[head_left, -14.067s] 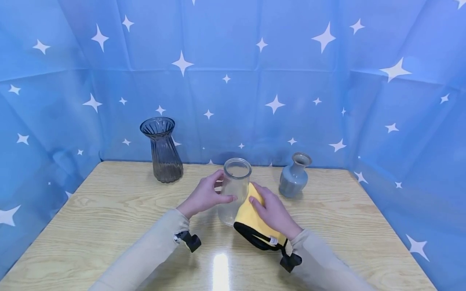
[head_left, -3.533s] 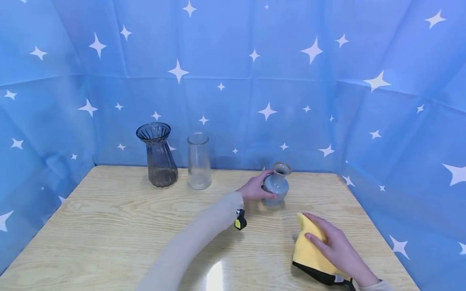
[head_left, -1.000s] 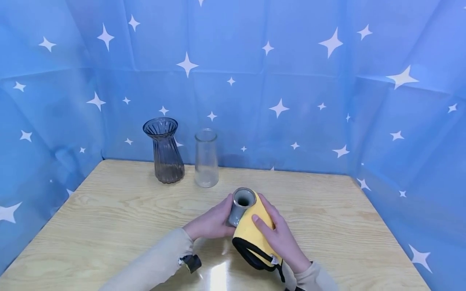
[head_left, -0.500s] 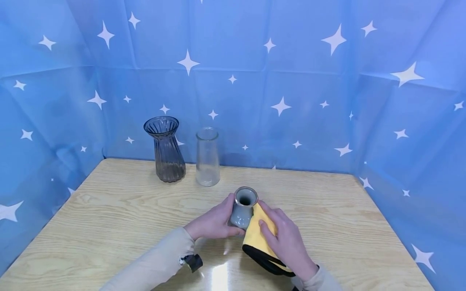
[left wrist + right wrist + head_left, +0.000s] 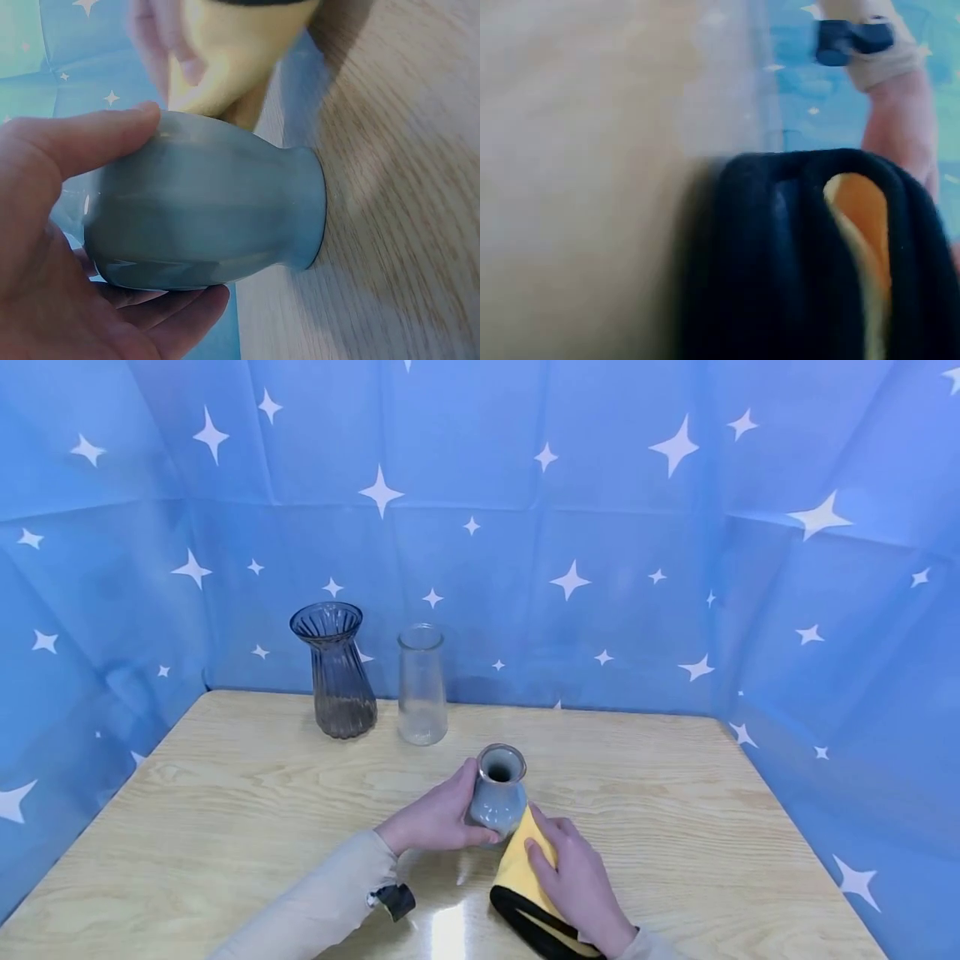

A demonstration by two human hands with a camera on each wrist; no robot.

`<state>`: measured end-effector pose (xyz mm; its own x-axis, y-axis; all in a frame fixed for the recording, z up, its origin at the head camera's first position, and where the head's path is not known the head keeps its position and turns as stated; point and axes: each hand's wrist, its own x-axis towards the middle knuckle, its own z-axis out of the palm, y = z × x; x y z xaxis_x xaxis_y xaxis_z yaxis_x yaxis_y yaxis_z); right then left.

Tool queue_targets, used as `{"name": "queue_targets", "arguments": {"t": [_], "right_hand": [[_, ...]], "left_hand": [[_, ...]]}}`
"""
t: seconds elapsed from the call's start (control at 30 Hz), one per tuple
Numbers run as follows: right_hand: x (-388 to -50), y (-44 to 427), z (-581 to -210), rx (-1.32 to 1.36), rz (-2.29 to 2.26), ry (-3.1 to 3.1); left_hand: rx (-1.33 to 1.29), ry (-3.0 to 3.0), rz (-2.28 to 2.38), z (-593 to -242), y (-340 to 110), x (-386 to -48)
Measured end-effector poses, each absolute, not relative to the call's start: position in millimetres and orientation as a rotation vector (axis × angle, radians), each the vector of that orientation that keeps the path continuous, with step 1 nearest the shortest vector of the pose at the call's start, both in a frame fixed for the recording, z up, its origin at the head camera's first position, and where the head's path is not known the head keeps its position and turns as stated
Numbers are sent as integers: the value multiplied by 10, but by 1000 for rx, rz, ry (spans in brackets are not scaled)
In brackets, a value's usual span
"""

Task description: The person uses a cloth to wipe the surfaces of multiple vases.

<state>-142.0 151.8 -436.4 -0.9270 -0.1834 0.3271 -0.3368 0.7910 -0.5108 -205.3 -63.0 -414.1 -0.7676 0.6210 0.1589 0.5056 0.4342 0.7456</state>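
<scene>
A small blue-grey glazed vase with a narrow neck is near the middle of the table, mouth up. My left hand grips it from the left, thumb on the near side and fingers round the far side. In the left wrist view the vase's body shows between thumb and fingers; whether its foot touches the table I cannot tell. My right hand holds a folded yellow cloth with black edging against the vase's right side. Blurred black edging fills much of the right wrist view.
Toward the back left stand a dark ribbed glass vase and, just right of it, a clear glass vase. The wooden table ends at a blue curtain with white stars, behind and on both sides.
The clear vase, earlier in my hands, now stands at the back. My left hand has brought the blue-grey vase from back right to the middle. The cloth has slid lower along its side.
</scene>
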Motion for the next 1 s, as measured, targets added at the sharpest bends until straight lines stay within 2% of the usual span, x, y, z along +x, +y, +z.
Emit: {"name": "queue_targets", "arguments": {"t": [0.57,0.67,0.87,1.0], "right_hand": [[-1658,1576,-4296,551,1107,-3035],[-1728,1608,-4294,496,1363,-3046],[-1812,1734,-4307,286,2155,-2871],[-1787,1766,-4291,225,2295,-2760]], "left_hand": [[988,2535,1276,-4127,-626,-2046],[992,2537,1280,-4129,-633,-2059],[966,2521,1275,-4147,-630,-2060],[957,2507,1277,-4157,-622,-2059]]}}
